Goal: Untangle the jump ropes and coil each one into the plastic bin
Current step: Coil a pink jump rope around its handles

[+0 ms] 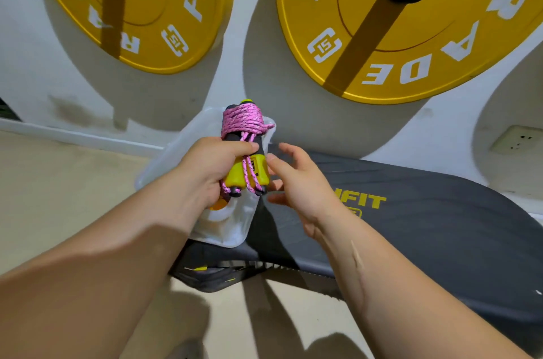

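Over the plastic bin (pixel 235 230), at the centre of my view, my left hand (pixel 210 172) holds the jump rope (pixel 245 123) as one tight bundle. My fingers (pixel 245 148) are curled snugly round the middle of it, thumb side toward me. The pink cord is wound many times round the upper end, at 12 o'clock from my grip, and a few strands run down over the two handles (pixel 254 173), whose yellow parts point toward 6 o'clock.

My right hand (pixel 296 182) sits at 3 o'clock from the bundle, just beside it. Its fingers (pixel 289 150) are loosely spread and hold nothing, and one tip is close to the yellow handle; I cannot tell whether it touches.

I count one rope bundle, two handles and one bin. The bin is translucent white and rests on the dark padded surface (pixel 440 229). Something orange and yellow shows in it under my left wrist, too hidden to name.

On the wall hang two yellow weight plates, one at 11 o'clock (pixel 176 35) and one at 1 o'clock (pixel 426 44), and one socket (pixel 515 139) is at 3 o'clock.
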